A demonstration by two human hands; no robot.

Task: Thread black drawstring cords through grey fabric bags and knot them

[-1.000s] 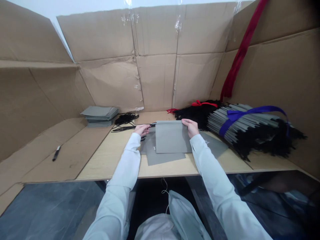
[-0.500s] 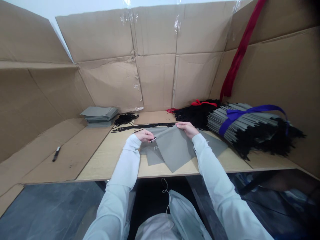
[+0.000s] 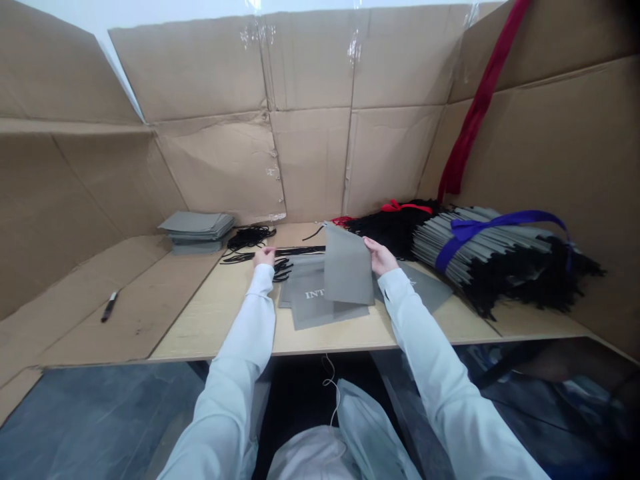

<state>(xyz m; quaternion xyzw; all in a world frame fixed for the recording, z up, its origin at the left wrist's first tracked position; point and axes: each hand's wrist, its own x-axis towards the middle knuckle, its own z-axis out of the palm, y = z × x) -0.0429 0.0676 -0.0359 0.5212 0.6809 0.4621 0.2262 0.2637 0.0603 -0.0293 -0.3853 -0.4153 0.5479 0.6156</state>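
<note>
Firstly, nearest to the person, the lettered grey piece (image 3: 313, 293) lies on the table (image 3: 210, 333), and I take it as the landmark. Above it, toward its right side, the raised grey piece (image 3: 347, 270) stands almost upright and covers a part of it. The right hand (image 3: 381, 257) pinches this raised grey piece at its right edge, near the upper corner. In my opinion, this pinch should be light but sure, so that the thin material neither creases nor turns. Beyond the lettered grey piece and to its left, the left hand (image 3: 265, 256) is at the row of black cords (image 3: 300, 251); its fingers are close together, but I cannot tell if they pinch a cord. Probably any cord is better lifted alone, without dragging its neighbours. Farther, left of the lettered grey piece, the tangled cords (image 3: 251, 236) are better not disturbed.
</note>
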